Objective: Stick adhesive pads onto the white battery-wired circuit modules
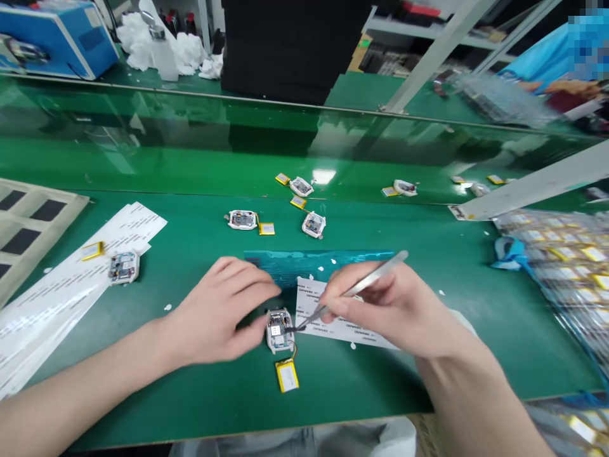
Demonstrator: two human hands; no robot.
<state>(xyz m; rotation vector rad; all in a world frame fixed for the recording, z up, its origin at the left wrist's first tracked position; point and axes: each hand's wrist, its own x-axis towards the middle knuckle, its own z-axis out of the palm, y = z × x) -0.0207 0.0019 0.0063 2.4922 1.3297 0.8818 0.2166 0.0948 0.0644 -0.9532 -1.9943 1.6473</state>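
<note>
My right hand [375,304] pinches metal tweezers [368,279], whose tips touch the right side of a small white-framed circuit unit [280,330]. A small dark piece shows at the tips. My left hand [223,311] rests against the unit's left edge, its fingers apart and slightly bent. A yellow-edged battery [287,376] lies just below the unit, joined to it by thin wires. Beneath my right hand is a white label sheet [328,320], and a blue translucent strip [280,265] lies behind it.
Other units with batteries [242,220] [314,224] [124,266] lie farther back and left. Label strips [71,285] and a frame with black squares [42,209] are at left. A bubble-wrapped tray [566,254] and slanted post [537,181] stand at right. A person's blue sleeve [542,57] shows behind.
</note>
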